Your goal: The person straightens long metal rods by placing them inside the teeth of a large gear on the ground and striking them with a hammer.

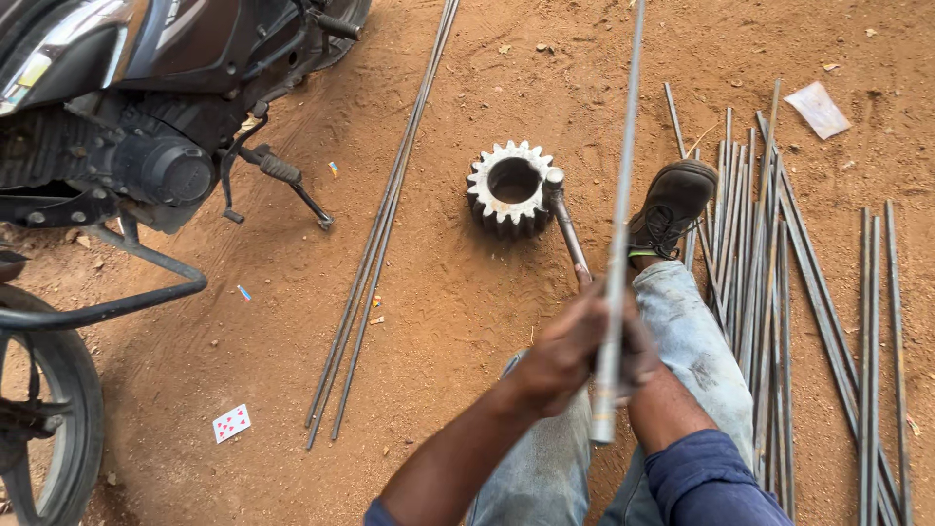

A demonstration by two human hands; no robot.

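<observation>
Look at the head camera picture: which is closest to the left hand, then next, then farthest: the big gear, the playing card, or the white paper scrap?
From the left hand:
1. Gear, straight ahead on the dirt.
2. Playing card, off to the left, near the motorbike wheel.
3. White paper scrap, far ahead on the right, past the rods.

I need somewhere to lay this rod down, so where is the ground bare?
Bare dirt lies between the long rods and the gear, and above the gear. Another patch lies between the playing card and the long rods. Crowded: the rod pile right of the shoe, and the motorbike at left.
</observation>
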